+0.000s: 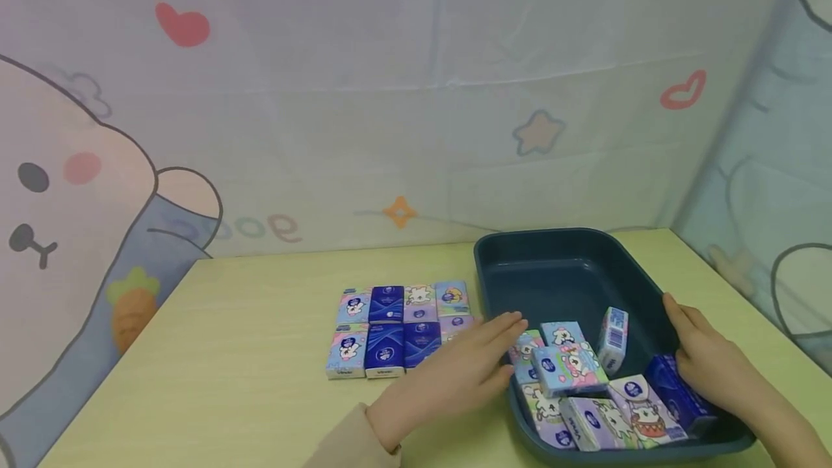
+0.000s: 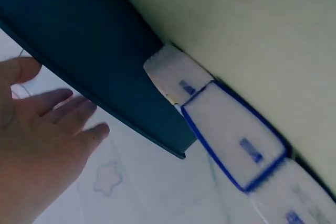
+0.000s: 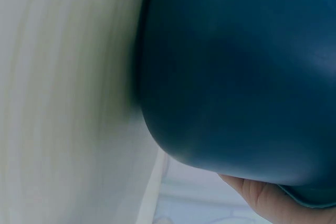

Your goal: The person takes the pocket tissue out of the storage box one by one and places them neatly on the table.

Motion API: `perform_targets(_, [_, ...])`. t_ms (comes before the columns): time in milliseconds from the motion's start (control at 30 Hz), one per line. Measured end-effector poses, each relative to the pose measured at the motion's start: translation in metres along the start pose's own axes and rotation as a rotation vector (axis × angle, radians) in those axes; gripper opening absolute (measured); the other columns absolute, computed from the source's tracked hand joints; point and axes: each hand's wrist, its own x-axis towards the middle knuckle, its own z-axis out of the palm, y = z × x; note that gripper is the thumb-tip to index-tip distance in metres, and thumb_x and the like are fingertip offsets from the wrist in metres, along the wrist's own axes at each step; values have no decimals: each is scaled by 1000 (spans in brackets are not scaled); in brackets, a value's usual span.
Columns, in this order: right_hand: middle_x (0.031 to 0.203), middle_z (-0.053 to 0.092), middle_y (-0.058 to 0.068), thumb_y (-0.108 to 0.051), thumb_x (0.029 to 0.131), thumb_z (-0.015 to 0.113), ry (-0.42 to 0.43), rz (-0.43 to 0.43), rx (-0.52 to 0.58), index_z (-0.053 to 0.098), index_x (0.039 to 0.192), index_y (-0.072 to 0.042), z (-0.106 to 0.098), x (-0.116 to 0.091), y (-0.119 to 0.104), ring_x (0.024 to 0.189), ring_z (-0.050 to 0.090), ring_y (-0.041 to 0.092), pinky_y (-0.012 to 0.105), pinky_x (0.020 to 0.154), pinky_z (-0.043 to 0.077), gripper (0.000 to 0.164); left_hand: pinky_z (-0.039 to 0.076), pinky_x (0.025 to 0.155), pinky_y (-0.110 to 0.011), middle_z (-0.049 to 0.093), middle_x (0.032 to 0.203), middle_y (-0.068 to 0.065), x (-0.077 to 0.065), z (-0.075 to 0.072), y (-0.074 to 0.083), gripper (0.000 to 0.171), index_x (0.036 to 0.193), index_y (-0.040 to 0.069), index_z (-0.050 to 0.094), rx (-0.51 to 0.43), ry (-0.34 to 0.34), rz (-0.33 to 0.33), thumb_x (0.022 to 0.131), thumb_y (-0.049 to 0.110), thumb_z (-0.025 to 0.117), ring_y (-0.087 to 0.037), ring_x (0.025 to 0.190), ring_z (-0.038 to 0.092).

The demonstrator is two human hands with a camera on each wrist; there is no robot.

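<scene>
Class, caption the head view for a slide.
Left hand and right hand at either side of a bin of packs, more packs in rows alongside.

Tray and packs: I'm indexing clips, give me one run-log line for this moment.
tray: holds packs; left hand: by left side; right hand: on right side; table: more packs

Packs [image 1: 385, 347] in and left of tray [image 1: 546, 286]

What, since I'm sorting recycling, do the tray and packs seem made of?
Tray: probably moulded plastic, satin finish; it shows smooth rounded corners and a soft sheen.

Packs: wrapping likely thin plastic film, smooth-looking, judging by bright print and crisp edges; coated paper is possible.
</scene>
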Motion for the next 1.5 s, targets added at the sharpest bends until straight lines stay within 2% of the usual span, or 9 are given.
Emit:
perform_targets(267, [125,42,40,11,78,51,29,-23,-4,24,140,21,-3,3,-4,104,52,59,63,75,49,69,9,124,-37,15,162,2,28,5,8,65,155,16,10,55,-168,116,99,24,43,-8,150,12])
perform_targets(500, [125,41,40,10,78,50,17,-8,-8,23,141,20,-4,3,-3,105,51,59,63,77,49,69,18,121,-29,12,162,8,47,8,13,81,155,23,6,156,-202,88,91,27,55,-3,148,12])
perform_targets(700, [125,41,40,10,78,49,9,2,-4,22,142,20,-2,1,1,106,50,59,65,78,48,70,30,115,-26,11,162,14,64,10,16,88,155,31,7,144,-264,94,85,25,61,0,146,18])
perform_targets(800, [126,40,40,9,79,49,-5,14,-2,21,142,19,-2,1,1,107,49,60,65,80,47,70,46,87,-15,6,161,19,72,11,16,94,153,37,4,83,-316,122,83,17,64,3,145,17])
perform_targets(867, [127,40,40,9,80,49,-4,14,-2,21,142,19,-1,1,1,107,49,60,65,80,47,69,42,66,-12,2,160,23,76,13,17,98,153,39,3,49,-342,150,82,12,65,5,145,12])
perform_targets(967, [126,40,39,9,79,49,8,3,-1,22,142,19,-1,1,1,107,50,59,65,79,47,69,33,49,-16,-2,158,27,80,14,18,102,152,42,2,30,-371,190,81,6,65,9,144,2])
perform_targets(1067, [126,41,39,9,79,49,12,-3,-1,23,141,19,0,1,-1,107,50,58,65,79,47,68,33,49,-15,1,158,27,81,15,19,101,152,43,4,32,-386,199,80,5,65,9,144,2])
perform_targets(1333, [126,41,39,9,79,50,15,2,-12,24,141,20,-3,3,-3,106,51,58,64,79,48,68,33,52,-16,6,159,23,82,15,22,92,152,41,12,63,-406,181,82,8,63,4,143,21])
perform_targets(1500, [124,42,39,10,78,50,25,-7,-11,25,140,20,-3,1,-3,102,54,57,62,74,49,68,40,77,-10,12,158,21,84,17,22,87,151,37,20,75,-393,199,82,16,68,4,142,23])
